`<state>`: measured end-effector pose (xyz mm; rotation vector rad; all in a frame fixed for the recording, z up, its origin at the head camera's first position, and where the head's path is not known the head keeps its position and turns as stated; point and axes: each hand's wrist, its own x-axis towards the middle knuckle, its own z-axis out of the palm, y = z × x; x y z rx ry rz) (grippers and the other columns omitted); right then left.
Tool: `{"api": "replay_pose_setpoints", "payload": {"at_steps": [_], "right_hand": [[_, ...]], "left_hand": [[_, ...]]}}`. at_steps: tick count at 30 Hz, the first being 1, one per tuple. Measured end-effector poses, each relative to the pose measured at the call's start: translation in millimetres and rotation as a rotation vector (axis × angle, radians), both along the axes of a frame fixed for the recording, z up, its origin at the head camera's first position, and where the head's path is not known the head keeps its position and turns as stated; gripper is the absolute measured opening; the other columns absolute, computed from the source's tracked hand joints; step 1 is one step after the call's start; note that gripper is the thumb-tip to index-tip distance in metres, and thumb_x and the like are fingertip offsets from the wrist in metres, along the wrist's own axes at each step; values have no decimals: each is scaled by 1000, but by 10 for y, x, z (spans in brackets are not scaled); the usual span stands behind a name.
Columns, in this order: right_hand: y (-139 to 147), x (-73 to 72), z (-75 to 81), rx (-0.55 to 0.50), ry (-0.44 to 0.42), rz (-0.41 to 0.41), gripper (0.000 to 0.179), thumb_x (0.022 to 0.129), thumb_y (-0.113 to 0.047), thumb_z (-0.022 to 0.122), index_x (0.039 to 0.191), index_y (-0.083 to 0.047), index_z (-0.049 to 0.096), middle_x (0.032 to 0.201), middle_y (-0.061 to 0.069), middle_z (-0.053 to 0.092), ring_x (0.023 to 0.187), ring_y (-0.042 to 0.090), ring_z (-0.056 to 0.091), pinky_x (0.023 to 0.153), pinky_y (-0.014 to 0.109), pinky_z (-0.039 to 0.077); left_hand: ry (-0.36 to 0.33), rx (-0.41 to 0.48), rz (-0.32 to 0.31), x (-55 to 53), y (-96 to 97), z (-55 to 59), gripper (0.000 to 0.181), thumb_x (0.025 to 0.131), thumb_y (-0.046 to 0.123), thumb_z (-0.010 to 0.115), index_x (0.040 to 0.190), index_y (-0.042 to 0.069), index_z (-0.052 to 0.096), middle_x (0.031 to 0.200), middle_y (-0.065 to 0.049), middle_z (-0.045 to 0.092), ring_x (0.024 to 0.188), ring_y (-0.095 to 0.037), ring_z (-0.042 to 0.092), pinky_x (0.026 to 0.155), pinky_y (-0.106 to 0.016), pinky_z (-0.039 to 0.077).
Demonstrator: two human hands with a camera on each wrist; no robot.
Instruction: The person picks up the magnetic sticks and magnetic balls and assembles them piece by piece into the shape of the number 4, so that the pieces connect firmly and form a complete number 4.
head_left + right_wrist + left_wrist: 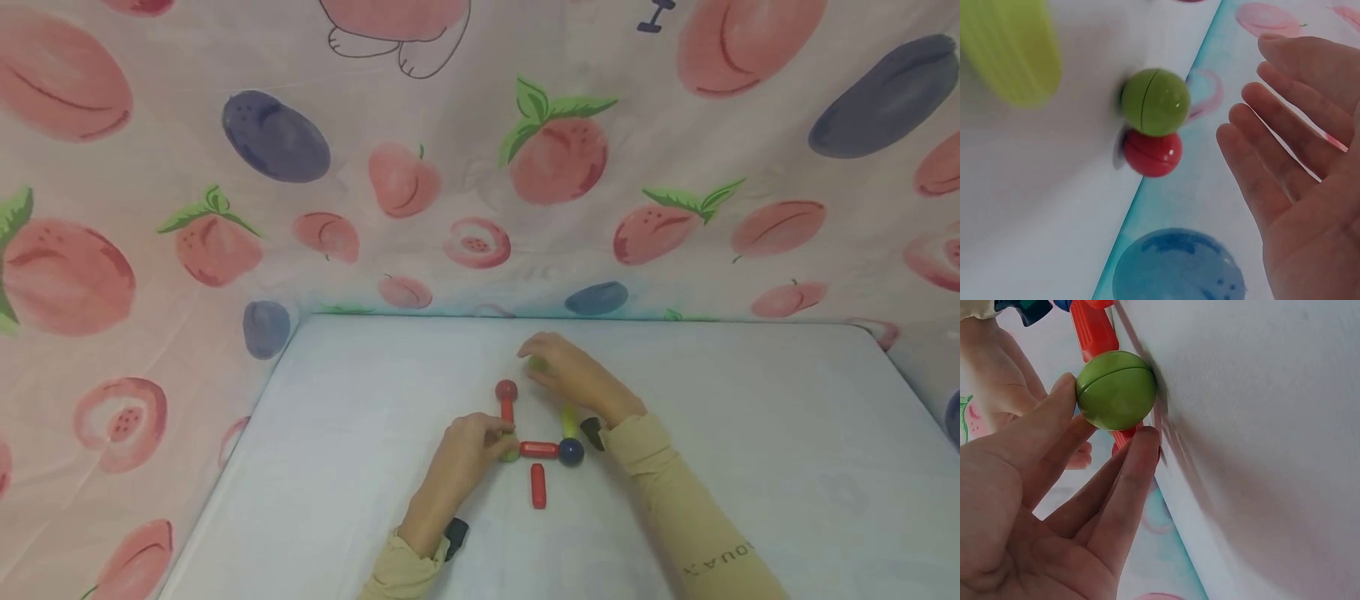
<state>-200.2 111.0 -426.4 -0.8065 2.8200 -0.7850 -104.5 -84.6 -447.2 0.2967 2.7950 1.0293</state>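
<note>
My left hand pinches a green ball between thumb and fingers, just above the table surface. One red rod runs from that ball to a red ball. Another red rod links it to a dark blue ball. From the blue ball a yellow-green rod points away, partly hidden by the right arm. My right hand has its fingers extended, apart from a second green ball on the table. The head view shows this second ball partly covered by the hand.
A separate red rod lies in front of the joined pieces. The white table meets a fruit-patterned cloth at its back and sides. Dark straps sit on both wrists.
</note>
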Motion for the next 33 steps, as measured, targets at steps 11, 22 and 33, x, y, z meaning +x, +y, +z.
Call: {"api": "replay_pose_setpoints", "payload": {"at_steps": [11,22,33], "right_hand": [[113,-124,-75,-13,-24,-31,39,94,-12,67,132,-5,60,139,11,57,137,30,46,113,47,39],[181,-171,-191,-1,-13,-47,39,98,-4,58,137,-3,57,146,14,51,141,32,40,116,49,33],[223,-178,-255,-36,-5,-73,34,99,-5,56,133,-3,59,142,14,54,139,32,43,116,49,33]], "left_hand": [[54,-44,1,0,7,-9,24,85,25,79,105,13,77,100,1,71,89,-12,61,83,-31,55],[138,-51,-53,19,117,56,24,85,26,79,107,18,77,102,2,72,93,-12,62,83,-26,55],[144,-21,-107,33,210,64,27,84,29,79,109,20,76,104,5,72,98,-10,63,86,-24,54]]}}
